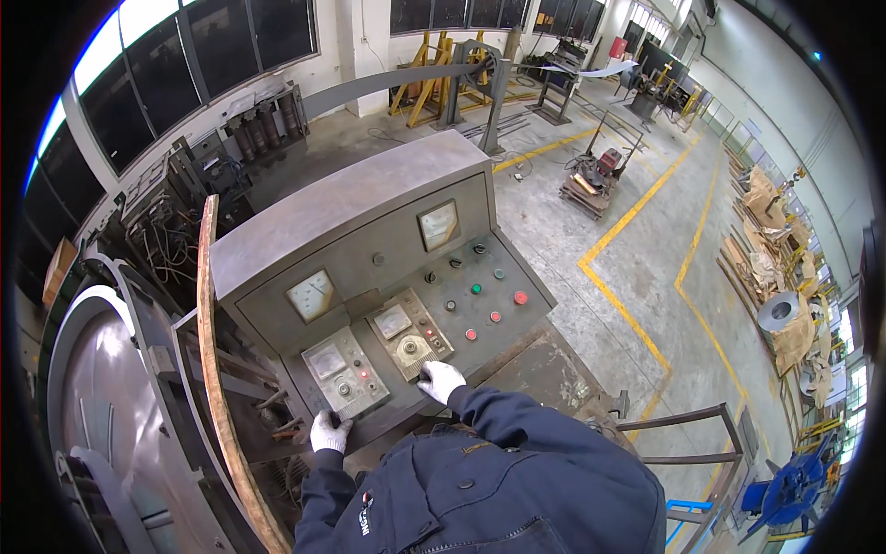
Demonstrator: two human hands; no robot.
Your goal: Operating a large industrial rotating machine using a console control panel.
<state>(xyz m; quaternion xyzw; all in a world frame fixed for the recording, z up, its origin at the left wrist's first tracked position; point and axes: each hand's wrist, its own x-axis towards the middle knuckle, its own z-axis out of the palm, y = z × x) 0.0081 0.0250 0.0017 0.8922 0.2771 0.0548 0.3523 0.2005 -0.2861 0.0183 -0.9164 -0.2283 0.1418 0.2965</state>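
Observation:
Before me slopes a grey metal control console with two needle gauges in its upright panel. Two beige controller boxes, a left one and a right one, are set into the desk, each with a meter, a dial and small lights. My left hand, in a white glove, rests at the console's lower left edge below the left box, thumb and fingers apart. My right hand, gloved too, has its fingers bent together at the lower edge of the right box; whatever lies under the fingertips is hidden.
Red push buttons, a green button and black switches sit on the console's right side. A large round metal machine part stands left, behind a worn upright strip. Metal railing is at lower right. A wheeled cart stands beyond.

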